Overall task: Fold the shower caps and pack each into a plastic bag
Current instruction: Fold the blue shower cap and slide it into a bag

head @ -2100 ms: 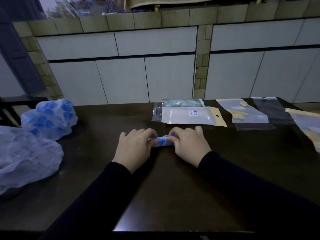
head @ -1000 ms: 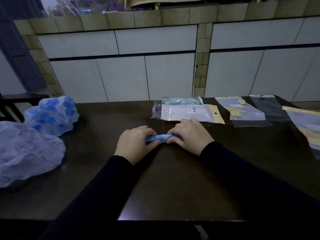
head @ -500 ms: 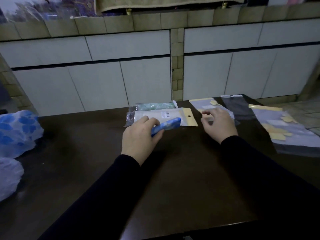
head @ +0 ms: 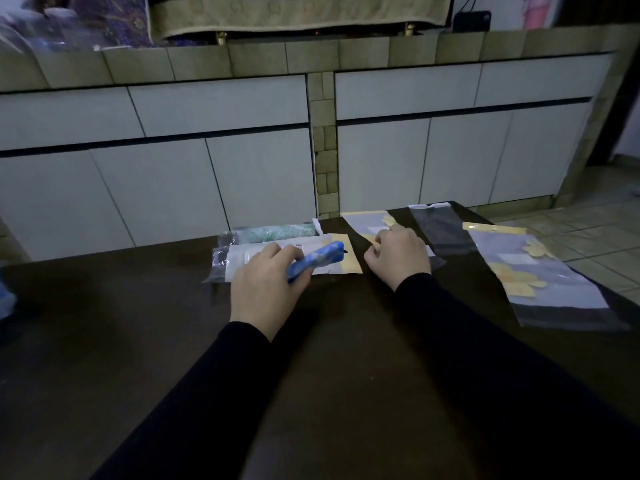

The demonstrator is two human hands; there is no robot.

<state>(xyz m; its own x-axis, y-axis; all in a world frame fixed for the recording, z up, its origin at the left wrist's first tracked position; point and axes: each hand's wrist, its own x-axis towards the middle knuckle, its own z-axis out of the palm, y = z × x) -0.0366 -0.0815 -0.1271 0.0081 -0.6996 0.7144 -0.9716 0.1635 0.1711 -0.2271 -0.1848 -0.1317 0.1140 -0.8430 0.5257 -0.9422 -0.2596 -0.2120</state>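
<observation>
Item 1, folded shower cap (head: 317, 259): blue, rolled into a tight stick. Held in the left hand (head: 265, 284), fingers curled over it and thumb under. Its free end juts up and to the right, past the fingertips, above a packed bag.

Item 2, left hand: near the middle of the dark table (head: 346, 393), knuckles up, dark sleeve (head: 194, 393) to the wrist.

Item 3, right hand (head: 398, 254): just right of the cap's tip, apart from it. Fingers bent down onto an empty plastic bag (head: 363, 225) with a yellow header strip; whether they pinch the bag or only rest on it cannot be told.

Item 4, packed bag (head: 242, 259): clear with white contents and a yellow end, lying flat, partly under the left hand.

Item 5, second packed bag (head: 273, 233): greenish contents, just behind item 4, at the table's far edge.

Item 6, dark clear bag (head: 443, 230): flat, right of the right hand.

Item 7, large clear bag (head: 540, 282): yellow shapes printed on it, at the table's right edge, well apart from both hands.

Item 8, blue-and-white plastic (head: 5, 301): a sliver at the far left edge; too little shows to identify it.

Item 9, white cabinets (head: 207, 150): behind the table, under a tiled counter.
</observation>
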